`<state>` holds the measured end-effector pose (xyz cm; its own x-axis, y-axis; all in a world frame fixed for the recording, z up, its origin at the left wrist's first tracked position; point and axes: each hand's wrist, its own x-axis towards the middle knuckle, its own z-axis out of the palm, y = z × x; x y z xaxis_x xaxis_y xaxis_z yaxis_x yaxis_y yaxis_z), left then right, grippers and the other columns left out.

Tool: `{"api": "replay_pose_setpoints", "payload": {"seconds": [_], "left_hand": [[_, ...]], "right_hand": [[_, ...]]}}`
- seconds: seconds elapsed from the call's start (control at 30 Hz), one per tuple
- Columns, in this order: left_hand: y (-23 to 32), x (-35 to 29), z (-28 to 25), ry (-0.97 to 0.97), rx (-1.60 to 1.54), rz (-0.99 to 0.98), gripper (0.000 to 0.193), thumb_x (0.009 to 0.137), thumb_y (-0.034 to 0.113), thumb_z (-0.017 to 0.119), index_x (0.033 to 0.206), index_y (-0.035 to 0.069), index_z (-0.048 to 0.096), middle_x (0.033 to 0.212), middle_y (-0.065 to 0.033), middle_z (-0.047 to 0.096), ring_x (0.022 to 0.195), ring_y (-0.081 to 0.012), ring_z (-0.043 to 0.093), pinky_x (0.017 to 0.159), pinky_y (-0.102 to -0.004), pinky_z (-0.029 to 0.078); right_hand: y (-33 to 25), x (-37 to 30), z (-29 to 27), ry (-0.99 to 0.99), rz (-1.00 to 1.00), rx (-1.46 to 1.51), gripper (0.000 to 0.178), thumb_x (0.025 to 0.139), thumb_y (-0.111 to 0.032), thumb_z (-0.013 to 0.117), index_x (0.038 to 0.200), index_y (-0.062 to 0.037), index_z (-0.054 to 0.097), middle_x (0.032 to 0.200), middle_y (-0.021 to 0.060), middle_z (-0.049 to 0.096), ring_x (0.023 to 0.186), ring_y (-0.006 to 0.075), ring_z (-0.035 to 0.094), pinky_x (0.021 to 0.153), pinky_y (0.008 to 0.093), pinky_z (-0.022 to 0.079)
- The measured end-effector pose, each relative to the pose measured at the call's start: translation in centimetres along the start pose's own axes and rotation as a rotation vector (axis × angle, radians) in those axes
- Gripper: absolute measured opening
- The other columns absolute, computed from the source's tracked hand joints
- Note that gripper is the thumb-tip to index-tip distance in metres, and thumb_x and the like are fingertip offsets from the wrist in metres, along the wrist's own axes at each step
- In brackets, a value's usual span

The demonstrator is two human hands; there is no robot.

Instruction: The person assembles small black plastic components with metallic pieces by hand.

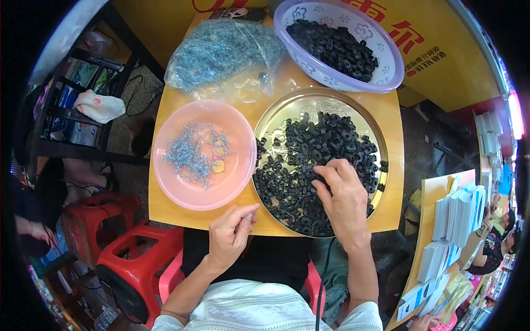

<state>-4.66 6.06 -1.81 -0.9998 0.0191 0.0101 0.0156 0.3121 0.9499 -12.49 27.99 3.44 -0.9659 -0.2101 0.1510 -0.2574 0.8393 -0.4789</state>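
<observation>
A round gold tray [266, 118] on the table holds a heap of small black plastic pieces [323, 138]. My right hand [345, 198] reaches over the tray, thumb and index finger closed around a small black plastic piece among the others. Left of the tray stands a pink plastic bowl [170, 190] with a cluster of small silvery-blue metal springs [190, 151] over its cartoon-printed bottom. My left hand [229, 231] is at the table's front edge, below the bowl. Its thumb and fingers are pinched together; whatever lies between them is too small to make out.
A clear plastic bag [226, 52] full of silvery-blue springs lies at the back left. Behind the tray, a purple-rimmed basin [381, 85] holds more black pieces. Red stools [138, 248] stand at left. Stacked white boxes [455, 215] sit on another table at right.
</observation>
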Motion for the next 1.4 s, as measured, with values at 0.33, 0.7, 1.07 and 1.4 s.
{"api": "replay_pose_setpoints", "payload": {"seconds": [0.33,0.7,1.07,1.4], "left_hand": [[-0.3,0.1,0.3,0.075,0.059,0.090,0.023,0.086,-0.006,0.060,0.106,0.002,0.068,0.074,-0.0093,0.063,0.062,-0.0184,0.063,0.056,-0.0284,0.048],[-0.6,-0.3,-0.2,0.060,0.061,0.143,0.021,0.087,-0.004,0.060,0.106,0.002,0.066,0.074,-0.0098,0.063,0.062,-0.0215,0.063,0.055,-0.0296,0.048],[0.4,-0.5,-0.3,-0.004,-0.023,0.039,0.018,0.091,-0.001,0.056,0.106,0.001,0.066,0.079,-0.0102,0.063,0.069,-0.0180,0.063,0.063,-0.0271,0.049],[0.8,-0.8,-0.7,-0.049,-0.062,-0.023,0.020,0.093,0.000,0.055,0.110,0.000,0.065,0.082,-0.0072,0.064,0.071,-0.0131,0.062,0.064,-0.0255,0.050]], "right_hand": [[-0.8,2.9,1.5,0.022,-0.101,-0.011,0.017,0.081,-0.007,0.068,0.097,-0.0054,0.065,0.089,0.0077,0.058,0.088,0.0250,0.060,0.070,0.0362,0.052],[-1.3,3.3,2.6,-0.001,-0.049,-0.057,0.020,0.079,-0.011,0.071,0.098,-0.0061,0.064,0.092,0.0086,0.059,0.089,0.0273,0.061,0.073,0.0387,0.051],[-0.8,3.3,3.0,0.005,-0.039,0.024,0.017,0.078,-0.012,0.069,0.094,-0.0082,0.063,0.089,0.0073,0.057,0.088,0.0257,0.060,0.072,0.0386,0.051],[0.0,3.1,3.1,0.060,-0.100,-0.003,0.019,0.078,-0.013,0.073,0.094,-0.0063,0.065,0.086,0.0072,0.060,0.083,0.0247,0.064,0.070,0.0366,0.051]]}}
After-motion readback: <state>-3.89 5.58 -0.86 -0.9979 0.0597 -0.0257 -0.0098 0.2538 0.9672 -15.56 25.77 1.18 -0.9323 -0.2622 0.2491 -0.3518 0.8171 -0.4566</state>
